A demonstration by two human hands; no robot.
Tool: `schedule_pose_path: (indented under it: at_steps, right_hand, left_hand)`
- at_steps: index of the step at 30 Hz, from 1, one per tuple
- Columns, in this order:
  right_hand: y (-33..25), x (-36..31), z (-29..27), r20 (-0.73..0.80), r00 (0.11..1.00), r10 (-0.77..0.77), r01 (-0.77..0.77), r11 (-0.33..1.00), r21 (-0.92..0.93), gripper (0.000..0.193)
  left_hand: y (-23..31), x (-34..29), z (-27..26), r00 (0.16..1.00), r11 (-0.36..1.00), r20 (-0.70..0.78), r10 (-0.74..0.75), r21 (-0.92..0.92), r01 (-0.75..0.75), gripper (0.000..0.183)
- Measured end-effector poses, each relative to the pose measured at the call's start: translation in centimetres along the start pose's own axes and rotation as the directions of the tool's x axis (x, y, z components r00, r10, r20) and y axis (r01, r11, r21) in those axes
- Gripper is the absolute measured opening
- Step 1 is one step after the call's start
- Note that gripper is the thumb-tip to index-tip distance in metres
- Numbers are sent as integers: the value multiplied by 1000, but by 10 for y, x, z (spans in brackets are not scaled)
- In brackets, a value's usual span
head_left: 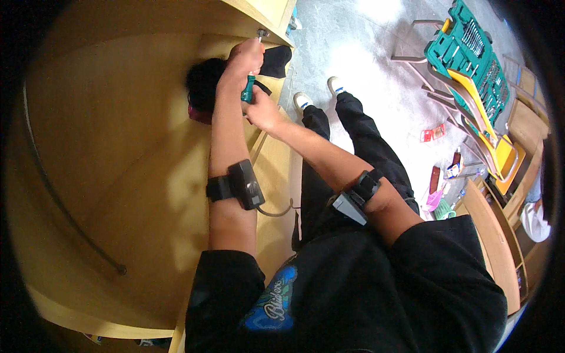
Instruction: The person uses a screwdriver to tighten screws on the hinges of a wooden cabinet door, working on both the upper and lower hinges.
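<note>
My left hand (246,57) is closed around the upper part of a screwdriver. Below it, my right hand (263,110) grips the lower end of the screwdriver's green handle (248,89). The tool's thin shaft comes out above my left fist and reaches a small metal fitting (263,33) on the pale wooden panel, near its edge. Whether the tip sits in a screw is too small to tell. Behind my left wrist lies a dark, fuzzy-looking bundle (201,82), partly hidden, and a black cloth-like item (276,61) is beside my left hand.
A wide wooden cabinet interior (118,147) fills the left side, with a dark rod or cable (56,197) along it. On the right, an open green tool case (471,65) rests on a yellow folding chair (479,103). A red packet (432,133) lies on the grey floor.
</note>
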State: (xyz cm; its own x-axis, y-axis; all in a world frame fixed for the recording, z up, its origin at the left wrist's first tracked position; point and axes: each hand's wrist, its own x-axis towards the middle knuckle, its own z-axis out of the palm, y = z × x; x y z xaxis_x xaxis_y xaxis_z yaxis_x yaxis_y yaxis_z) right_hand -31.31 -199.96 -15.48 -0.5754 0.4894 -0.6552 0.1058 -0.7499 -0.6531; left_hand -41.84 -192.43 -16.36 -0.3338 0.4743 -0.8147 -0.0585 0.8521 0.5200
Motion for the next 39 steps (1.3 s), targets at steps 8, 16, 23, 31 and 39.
schedule_pose_path:
  at_steps: [8,16,23,31,39]
  right_hand:
    - [7,5,-2,-200,961,-189,103,921,-376,17]
    - [0,10,5,133,990,54,-65,995,81,27]
    - [19,15,-9,4,997,-76,76,997,2,16]
    - [16,0,-10,35,993,-113,115,992,-60,34]
    - [9,2,-1,-61,987,-147,120,939,-322,21]
  left_hand:
    - [-25,10,11,977,975,-68,204,-76,-209,36]
    - [-16,7,-30,947,964,308,87,-267,-2,36]
    - [-5,-8,7,983,957,-80,167,251,-142,42]
    - [-26,0,-23,972,961,182,151,-260,-100,40]
    - [-26,-6,10,878,877,-379,291,472,-86,54]
